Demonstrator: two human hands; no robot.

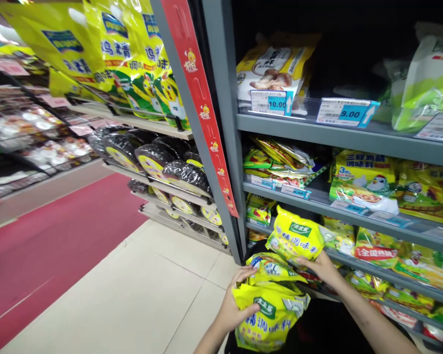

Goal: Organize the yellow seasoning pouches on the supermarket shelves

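Note:
In the lower middle of the head view, my left hand [236, 300] is closed around yellow seasoning bags. Its thumb presses on the front of the nearer bag [268, 327], which has a green label. Another yellow bag [273, 268] is tucked behind that one, under my left fingers. My right hand [319, 270] grips a separate yellow seasoning bag [297, 236] by its lower right part and holds it tilted, just above the left-hand bags and in front of the lower shelves. Most of my right fingers are hidden behind this bag.
To the right stands a grey shelf unit [335, 140] with price tags and yellow seasoning packets [363, 177]. A red-stripped post [203, 108] divides it from a rack of large yellow bags [133, 59] and dark plastic-wrapped rounds [157, 160]. Below lie pale floor tiles [133, 290] and red flooring [70, 236].

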